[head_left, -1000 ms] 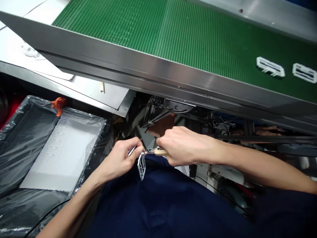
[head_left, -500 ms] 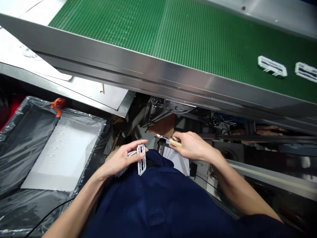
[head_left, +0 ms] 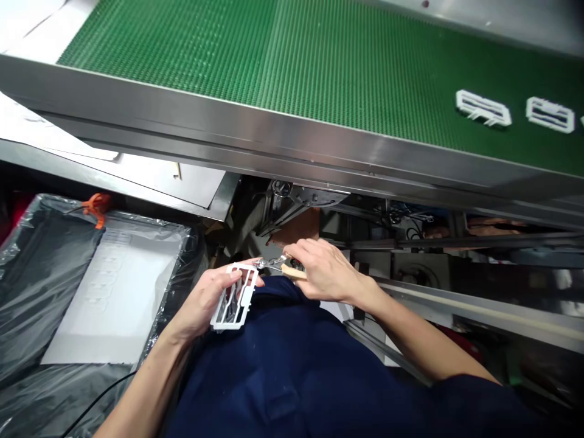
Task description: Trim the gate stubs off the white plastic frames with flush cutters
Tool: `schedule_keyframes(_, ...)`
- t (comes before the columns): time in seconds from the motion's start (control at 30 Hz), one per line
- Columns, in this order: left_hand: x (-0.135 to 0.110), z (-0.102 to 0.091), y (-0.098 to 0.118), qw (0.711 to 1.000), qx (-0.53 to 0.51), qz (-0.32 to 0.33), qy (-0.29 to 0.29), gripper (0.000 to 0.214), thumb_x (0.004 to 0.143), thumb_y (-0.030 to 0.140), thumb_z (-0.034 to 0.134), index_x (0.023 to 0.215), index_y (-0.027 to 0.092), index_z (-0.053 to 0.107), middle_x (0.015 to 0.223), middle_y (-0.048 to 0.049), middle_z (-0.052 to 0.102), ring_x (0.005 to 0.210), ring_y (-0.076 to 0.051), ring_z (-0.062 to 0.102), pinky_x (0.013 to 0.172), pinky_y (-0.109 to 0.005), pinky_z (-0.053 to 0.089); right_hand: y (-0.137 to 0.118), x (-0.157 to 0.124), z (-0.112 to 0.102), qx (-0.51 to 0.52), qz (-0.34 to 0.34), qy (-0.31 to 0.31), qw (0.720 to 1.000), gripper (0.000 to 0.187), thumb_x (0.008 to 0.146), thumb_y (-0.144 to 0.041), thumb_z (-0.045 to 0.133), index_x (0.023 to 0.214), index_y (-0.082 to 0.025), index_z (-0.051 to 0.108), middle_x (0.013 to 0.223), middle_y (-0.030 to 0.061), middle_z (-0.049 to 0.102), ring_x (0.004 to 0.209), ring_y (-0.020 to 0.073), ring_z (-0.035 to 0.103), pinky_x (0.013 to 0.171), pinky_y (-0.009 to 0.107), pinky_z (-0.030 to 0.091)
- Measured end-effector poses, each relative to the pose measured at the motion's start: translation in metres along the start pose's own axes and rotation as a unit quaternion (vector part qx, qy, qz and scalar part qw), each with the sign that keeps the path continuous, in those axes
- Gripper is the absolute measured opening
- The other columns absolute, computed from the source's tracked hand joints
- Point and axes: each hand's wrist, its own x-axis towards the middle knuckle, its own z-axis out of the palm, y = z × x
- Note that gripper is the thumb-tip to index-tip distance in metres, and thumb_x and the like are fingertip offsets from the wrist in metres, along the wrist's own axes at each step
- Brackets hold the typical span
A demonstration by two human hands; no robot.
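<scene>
The left hand (head_left: 207, 298) grasps a white plastic frame (head_left: 235, 298) low in front of the person's body, just above the dark blue clothing (head_left: 292, 365); the fingers are closed around its far edge and the frame lies tilted, with its flat side up toward the camera. The right hand (head_left: 323, 271) is clenched on a pair of small cutters (head_left: 278, 265) with pale handles, and the metal tip of the tool touches the upper corner of the frame. Above both hands the steel edge (head_left: 274, 131) of a conveyor crosses the whole view, and on its green belt (head_left: 283, 55) two more white frames (head_left: 483, 108) lie side by side at the far right, well apart from the hands. To the left of the left hand stands a bin lined with black plastic film (head_left: 41, 267), and inside it lies a pale flat sheet (head_left: 114, 298); an orange clip (head_left: 95, 204) sits on the far rim of the bin. Under the conveyor, behind the hands, there are dark metal brackets and cables (head_left: 301, 198), which are hard to tell apart in the shadow.
</scene>
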Motion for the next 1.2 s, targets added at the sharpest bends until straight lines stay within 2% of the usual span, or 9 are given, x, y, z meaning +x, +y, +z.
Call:
schedule_keyframes(0.1,-0.001,0.002,0.0,1.0,0.003,-0.005,-0.003,0.034,0.081,0.042,0.057,0.085,0.013,0.074,0.123,-0.0121,0.058,0.06,-0.009,0.051,0.051,-0.02,0.037,0.002,0.002,-0.002,-0.015,-0.022,-0.008,1.0,0.027,0.083,-0.032,0.05,0.104,-0.017,0.055,0.086,0.0035,0.057,0.076,0.0171,0.051,0.069,0.03,0.032)
schedule_keyframes(0.3,-0.002,0.002,0.0,1.0,-0.002,-0.023,-0.01,0.035,0.079,0.044,0.059,0.085,0.013,0.075,0.125,-0.0131,0.057,0.06,-0.009,0.051,0.05,-0.019,0.035,0.004,0.004,-0.008,-0.03,-0.047,-0.015,0.998,0.02,0.081,-0.029,0.047,0.094,-0.017,0.056,0.078,0.0023,0.056,0.067,0.0151,0.05,0.061,0.028,0.029)
schedule_keyframes(0.63,-0.002,0.001,0.0,0.999,0.003,-0.036,-0.016,0.035,0.078,0.043,0.06,0.086,0.012,0.074,0.101,-0.0124,0.067,0.06,-0.011,0.051,0.049,-0.02,0.037,0.007,0.004,-0.009,0.027,-0.027,-0.038,0.999,0.01,0.079,-0.024,0.048,0.082,-0.018,0.056,0.069,-0.0002,0.055,0.057,0.0108,0.044,0.054,0.025,0.022)
schedule_keyframes(0.77,0.0,0.006,0.003,0.999,-0.033,-0.02,-0.002,0.033,0.078,0.04,0.062,0.093,0.013,0.072,0.084,-0.0082,0.07,0.058,-0.011,0.052,0.051,-0.02,0.039,0.009,0.003,-0.001,0.072,0.017,-0.009,0.997,0.008,0.08,-0.025,0.048,0.079,-0.019,0.054,0.067,-0.0024,0.053,0.055,0.0096,0.042,0.054,0.024,0.023)
schedule_keyframes(0.83,0.001,0.009,0.005,0.999,-0.041,-0.013,0.012,0.033,0.079,0.038,0.061,0.098,0.013,0.07,0.083,-0.0076,0.07,0.061,-0.012,0.053,0.053,-0.02,0.041,0.007,0.002,0.002,0.073,0.029,0.01,0.997,0.011,0.083,-0.027,0.047,0.082,-0.019,0.054,0.069,-0.0023,0.054,0.058,0.0103,0.044,0.054,0.024,0.024)
schedule_keyframes(0.97,0.003,0.012,0.01,1.0,-0.001,-0.004,0.01,0.034,0.081,0.038,0.057,0.096,0.011,0.069,0.095,-0.0105,0.069,0.061,-0.013,0.052,0.054,-0.023,0.04,0.002,0.0,0.001,0.017,0.01,0.024,1.0,0.021,0.087,-0.034,0.046,0.096,-0.018,0.056,0.08,0.0019,0.056,0.07,0.0145,0.048,0.062,0.027,0.028)
schedule_keyframes(1.07,0.004,0.012,0.011,1.0,0.015,-0.004,0.012,0.038,0.081,0.039,0.056,0.108,0.013,0.066,0.105,-0.0106,0.068,0.064,-0.014,0.054,0.054,-0.023,0.039,-0.002,0.001,-0.002,-0.019,0.011,0.029,0.999,0.022,0.088,-0.031,0.046,0.1,-0.017,0.057,0.083,0.004,0.056,0.075,0.0162,0.048,0.067,0.029,0.028)
schedule_keyframes(1.2,0.005,0.013,0.01,1.0,0.022,-0.001,0.014,0.041,0.082,0.039,0.055,0.115,0.015,0.063,0.101,-0.0093,0.069,0.066,-0.015,0.055,0.054,-0.024,0.038,-0.004,0.002,-0.003,-0.046,0.009,0.038,0.998,0.022,0.089,-0.029,0.044,0.101,-0.016,0.057,0.083,0.0045,0.055,0.076,0.0168,0.048,0.069,0.031,0.028)
